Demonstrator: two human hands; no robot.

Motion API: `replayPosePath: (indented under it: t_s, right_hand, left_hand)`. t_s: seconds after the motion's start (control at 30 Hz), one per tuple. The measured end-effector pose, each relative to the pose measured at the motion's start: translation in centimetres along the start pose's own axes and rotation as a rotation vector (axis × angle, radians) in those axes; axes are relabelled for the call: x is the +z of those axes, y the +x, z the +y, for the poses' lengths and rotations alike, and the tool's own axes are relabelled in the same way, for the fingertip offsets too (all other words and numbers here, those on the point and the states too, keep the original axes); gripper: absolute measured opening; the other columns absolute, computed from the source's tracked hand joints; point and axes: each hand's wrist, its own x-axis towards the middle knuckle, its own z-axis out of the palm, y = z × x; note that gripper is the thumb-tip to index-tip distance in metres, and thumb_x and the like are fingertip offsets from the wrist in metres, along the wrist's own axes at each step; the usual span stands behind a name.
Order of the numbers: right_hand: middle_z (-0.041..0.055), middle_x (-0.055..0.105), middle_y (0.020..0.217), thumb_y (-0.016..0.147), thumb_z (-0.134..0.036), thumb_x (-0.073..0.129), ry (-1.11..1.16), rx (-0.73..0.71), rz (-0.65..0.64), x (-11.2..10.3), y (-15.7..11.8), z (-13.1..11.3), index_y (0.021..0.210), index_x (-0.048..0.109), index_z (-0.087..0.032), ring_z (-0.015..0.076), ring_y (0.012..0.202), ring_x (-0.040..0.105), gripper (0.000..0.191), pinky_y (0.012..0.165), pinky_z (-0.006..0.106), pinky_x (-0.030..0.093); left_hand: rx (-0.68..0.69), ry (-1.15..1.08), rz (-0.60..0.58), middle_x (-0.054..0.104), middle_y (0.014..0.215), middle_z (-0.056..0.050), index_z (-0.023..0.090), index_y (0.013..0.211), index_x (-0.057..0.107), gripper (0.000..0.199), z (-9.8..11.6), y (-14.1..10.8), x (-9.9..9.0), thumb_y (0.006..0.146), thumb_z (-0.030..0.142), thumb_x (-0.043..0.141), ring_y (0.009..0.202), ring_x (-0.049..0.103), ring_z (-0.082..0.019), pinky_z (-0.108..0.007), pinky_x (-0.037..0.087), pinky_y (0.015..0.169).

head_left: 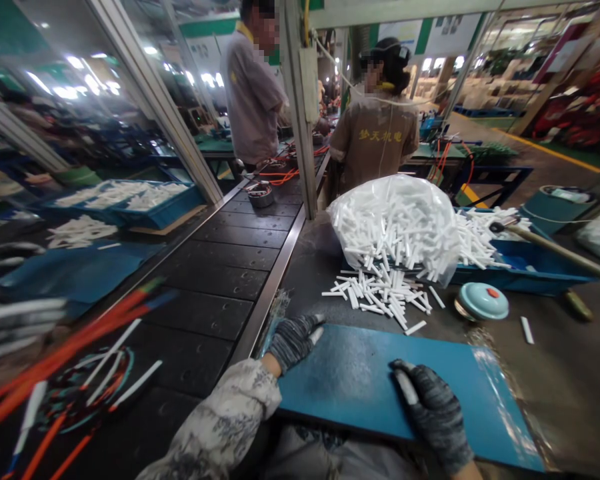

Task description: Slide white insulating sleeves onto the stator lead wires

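Note:
A blue mat (355,373) lies on the bench before me. On its left end rests my left hand (295,341), in a grey striped glove, its fingers bent together towards the right; whether anything is in them I cannot make out. My right hand (433,407), gloved alike, lies on the mat's right half with its fingers held close together and pointing up and left; what is under them is hidden. Just past the mat, loose white tubes (387,293) spill from a clear plastic bag (400,220).
A wound part with orange leads (87,387) sits on the conveyor (220,267) at left. A blue bin (545,267), a round light-blue container (483,301) and a rod (560,243) stand right. A co-worker's gloved hand (25,327) is far left; two people stand ahead.

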Motion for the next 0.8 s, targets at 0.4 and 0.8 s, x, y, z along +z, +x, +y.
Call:
replayPosePath:
  t_s: [0.4, 0.8]
  right_hand:
    - [0.0057, 0.075, 0.097, 0.095, -0.046, 0.049, 0.056, 0.007, -0.012, -0.20, 0.08, -0.22, 0.108, 0.075, -0.027, 0.0299, 0.086, 0.072, 0.034, 0.081, 0.042, 0.056]
    - [0.0068, 0.075, 0.095, 0.094, -0.047, 0.050, 0.063, 0.025, 0.005, 0.13, -0.17, 0.18, 0.107, 0.075, -0.030, 0.0313, 0.084, 0.072, 0.033, 0.079, 0.043, 0.056]
  left_hand:
    - [0.030, 0.040, 0.023, 0.075, 0.107, -0.005, 0.020, 0.113, 0.070, 0.030, -0.21, -0.03, 0.10, 0.093, 0.033, 0.053, 0.094, 0.073, -0.019, -0.031, 0.059, 0.090]
    - [0.031, 0.040, 0.019, 0.075, 0.106, -0.005, 0.020, 0.114, 0.070, 0.030, -0.38, -0.08, 0.34, 0.092, 0.032, 0.053, 0.093, 0.073, -0.018, -0.030, 0.058, 0.091]
